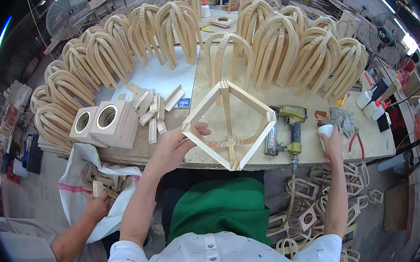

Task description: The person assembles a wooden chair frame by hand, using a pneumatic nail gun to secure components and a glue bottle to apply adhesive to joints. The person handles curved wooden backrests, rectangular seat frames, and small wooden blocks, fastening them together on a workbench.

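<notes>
My left hand (175, 145) grips the near left corner of a square wooden frame (228, 125) with a centre slat, holding it tilted above the workbench (273, 102). My right hand (331, 141) is stretched out to the right and closed around a small white glue bottle (325, 130) standing on the bench. A green and yellow nail gun (291, 128) lies between the frame and my right hand, its hose hanging off the front edge.
Many arched bent-wood pieces (274, 41) ring the back and left of the bench. Square blocks with round holes (105, 121) and short slats (154, 108) lie at left. Red pliers (356, 141) and bottles (369, 103) sit at right. Another person's hand (96, 206) holds a block over a white sack.
</notes>
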Motion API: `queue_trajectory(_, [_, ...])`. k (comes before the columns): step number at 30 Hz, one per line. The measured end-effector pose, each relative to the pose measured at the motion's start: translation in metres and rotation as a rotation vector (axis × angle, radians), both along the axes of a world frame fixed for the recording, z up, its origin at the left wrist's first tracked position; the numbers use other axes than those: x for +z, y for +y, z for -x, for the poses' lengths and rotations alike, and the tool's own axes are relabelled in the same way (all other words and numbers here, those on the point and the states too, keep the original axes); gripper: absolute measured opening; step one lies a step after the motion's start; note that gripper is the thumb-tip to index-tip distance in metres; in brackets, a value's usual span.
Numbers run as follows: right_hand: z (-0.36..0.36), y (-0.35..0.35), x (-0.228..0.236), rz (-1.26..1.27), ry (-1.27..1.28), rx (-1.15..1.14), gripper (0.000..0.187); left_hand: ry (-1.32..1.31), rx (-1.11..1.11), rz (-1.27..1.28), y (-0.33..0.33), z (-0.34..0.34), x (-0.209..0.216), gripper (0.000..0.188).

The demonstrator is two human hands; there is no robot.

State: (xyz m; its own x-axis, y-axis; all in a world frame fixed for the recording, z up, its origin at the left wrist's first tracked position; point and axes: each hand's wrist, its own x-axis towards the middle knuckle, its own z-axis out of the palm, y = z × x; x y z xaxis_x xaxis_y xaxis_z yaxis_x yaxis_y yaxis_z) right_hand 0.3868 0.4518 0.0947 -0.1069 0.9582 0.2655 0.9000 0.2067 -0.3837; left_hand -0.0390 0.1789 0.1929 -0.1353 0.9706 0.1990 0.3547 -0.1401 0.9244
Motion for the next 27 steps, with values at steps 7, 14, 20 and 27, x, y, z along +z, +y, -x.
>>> queue_trajectory(7, [0.005,0.010,-0.026,-0.207,-0.067,0.109,0.052,0.009,-0.001,-0.031,-0.006,0.006,-0.012,0.028])
queue_trajectory(14, [0.000,0.018,-0.025,0.109,-0.013,0.084,0.090,0.107,0.002,-0.056,-0.003,0.004,-0.001,0.033])
queue_trajectory(20, [-0.011,0.018,-0.030,0.114,0.017,0.018,0.081,0.093,0.043,-0.030,0.006,0.004,0.001,0.025])
queue_trajectory(27, [-0.002,0.004,0.092,0.272,0.801,0.132,0.051,0.042,0.039,-0.034,0.015,0.004,0.001,0.020])
